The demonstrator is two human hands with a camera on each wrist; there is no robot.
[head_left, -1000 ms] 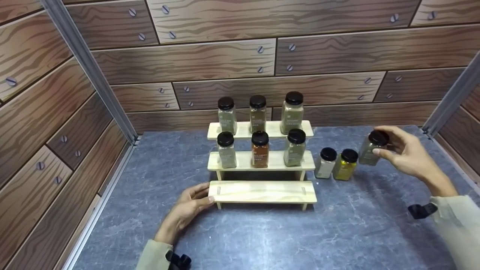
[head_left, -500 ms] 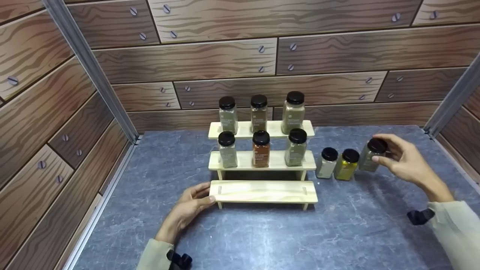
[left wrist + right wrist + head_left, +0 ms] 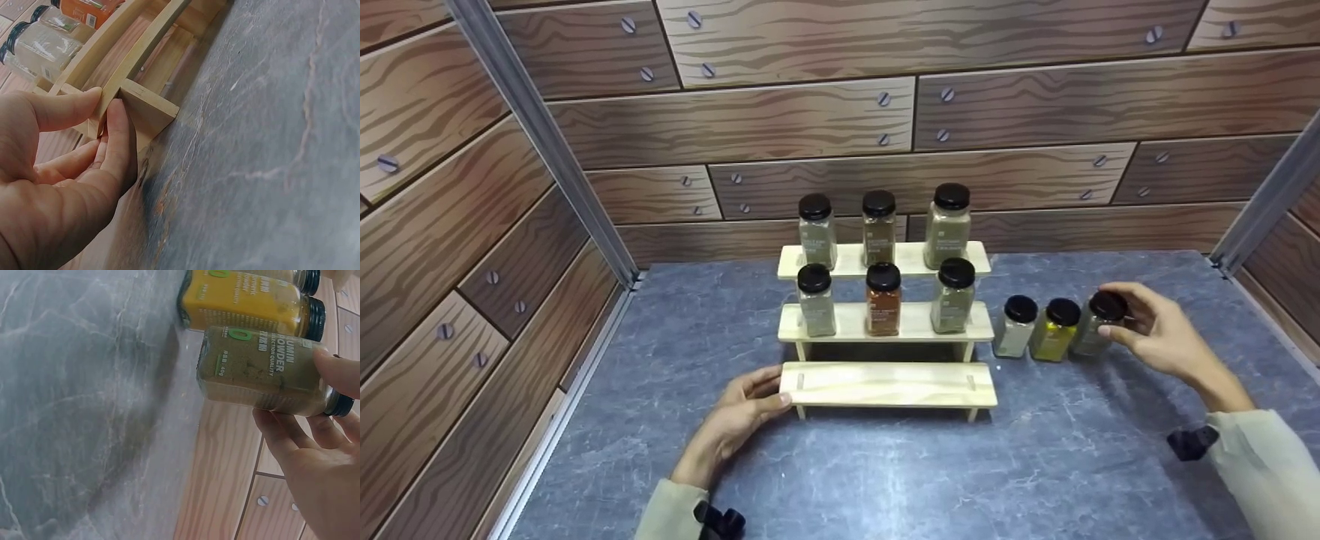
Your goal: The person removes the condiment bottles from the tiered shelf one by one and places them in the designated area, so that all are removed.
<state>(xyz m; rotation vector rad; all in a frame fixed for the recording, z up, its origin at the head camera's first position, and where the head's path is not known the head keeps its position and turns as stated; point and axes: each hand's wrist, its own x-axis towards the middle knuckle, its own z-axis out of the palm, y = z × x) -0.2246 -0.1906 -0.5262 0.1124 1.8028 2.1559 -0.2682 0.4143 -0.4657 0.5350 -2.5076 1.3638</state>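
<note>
My right hand (image 3: 1159, 334) grips a cumin powder jar (image 3: 261, 374) with a black lid, thumb on one side and fingers on the other. Close beside that jar stands a yellow spice jar (image 3: 1054, 334), and left of it a pale spice jar (image 3: 1015, 330). With thumb and fingers my left hand (image 3: 739, 412) pinches the left end of the bottom step of a wooden tiered rack (image 3: 885, 384). Three jars stand on the middle step, among them an orange-red spice jar (image 3: 883, 304). Three more, including a tall green-grey jar (image 3: 948, 232), stand on the top step.
The rack stands on a dark marbled tabletop (image 3: 870, 480). Wood-patterned walls (image 3: 810, 124) enclose the back and sides, with a metal corner post (image 3: 547, 150) at the left.
My right hand has brought the cumin jar down and leftward, close to the yellow jar. The left hand has stayed on the rack's end.
</note>
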